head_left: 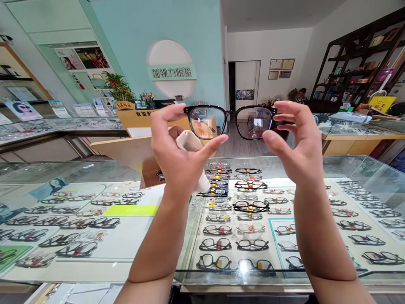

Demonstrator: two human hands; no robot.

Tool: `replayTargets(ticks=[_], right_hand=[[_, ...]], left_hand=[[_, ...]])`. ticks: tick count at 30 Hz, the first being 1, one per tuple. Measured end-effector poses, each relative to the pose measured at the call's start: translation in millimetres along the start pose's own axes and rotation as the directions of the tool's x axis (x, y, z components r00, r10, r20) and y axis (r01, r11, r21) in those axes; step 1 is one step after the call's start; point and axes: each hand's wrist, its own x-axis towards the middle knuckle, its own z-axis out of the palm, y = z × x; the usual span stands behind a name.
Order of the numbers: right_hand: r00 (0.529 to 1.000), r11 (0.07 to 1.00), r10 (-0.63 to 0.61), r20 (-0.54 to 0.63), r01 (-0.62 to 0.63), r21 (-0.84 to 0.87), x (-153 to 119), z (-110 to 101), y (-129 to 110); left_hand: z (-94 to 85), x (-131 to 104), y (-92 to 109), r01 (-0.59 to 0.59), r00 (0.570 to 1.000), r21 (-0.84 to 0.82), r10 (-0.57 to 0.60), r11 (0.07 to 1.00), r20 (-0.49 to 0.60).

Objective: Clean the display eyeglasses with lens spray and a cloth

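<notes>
The left hand (177, 156) grips the left end of the black-rimmed glasses (231, 113), with a pale cloth (190, 141) tucked into the same grip and hanging below it. The glasses are held up, lenses roughly upright, above the far side of the glass-topped table (186, 249). The right hand (300, 143) pinches their right end, its thumb close to the lower rim. To hold them well, both grips should stay light and even so the frame isn't twisted, thumbs on the rim rather than the lenses, the cloth clear of the view through them.

As for writing, left to right: a gold plaque (124, 105) carries characters I can't read surely; below and right of it, the desk front (139, 122) shows 收银, the rest covered by the left hand. The far wall sign (172, 72) reads 新视力眼镜. Print on the framed certificates (281, 69) farther right is too small to read.
</notes>
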Motion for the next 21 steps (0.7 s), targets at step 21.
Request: replayTargets(ticks=[21], right_hand=[[0.996,0.991,0.086,0.011,-0.084,-0.104,-2.9,1.5,-0.2]], left_hand=[[-2.1,2.2,-3.1,0.098,0.989,0.026,-0.1,0.995,0.107]])
